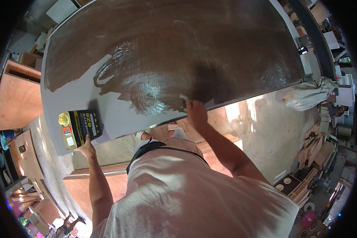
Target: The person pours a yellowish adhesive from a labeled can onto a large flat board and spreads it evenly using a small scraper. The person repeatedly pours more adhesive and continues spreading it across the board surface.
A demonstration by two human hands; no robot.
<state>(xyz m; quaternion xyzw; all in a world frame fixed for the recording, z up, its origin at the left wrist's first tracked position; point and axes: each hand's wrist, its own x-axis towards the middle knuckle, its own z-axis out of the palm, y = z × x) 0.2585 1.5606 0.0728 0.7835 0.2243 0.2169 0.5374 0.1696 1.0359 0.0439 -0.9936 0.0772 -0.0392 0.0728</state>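
Before me lies a large flat panel (116, 125), its pale grey face mostly coated with wet brown contact adhesive (166, 50). Bare grey shows along the near left edge. In my right hand (196, 114) is a small spreader (183, 97), its edge down at the border of the coating near the panel's front edge. My left hand (87, 148) grips the lower side of a rectangular metal adhesive can (87, 125) at the panel's left near corner. The can has a black and yellow label and a yellow spout. Glossy smears lie between both hands.
A wooden box-like piece (17, 95) stands left of the panel. A pale cloth-like bundle (309, 92) hangs at the right corner. Stacked wood sheets (101, 184) lie behind me, with timber offcuts (312, 142) at right. Another person's legs (68, 224) show at lower left.
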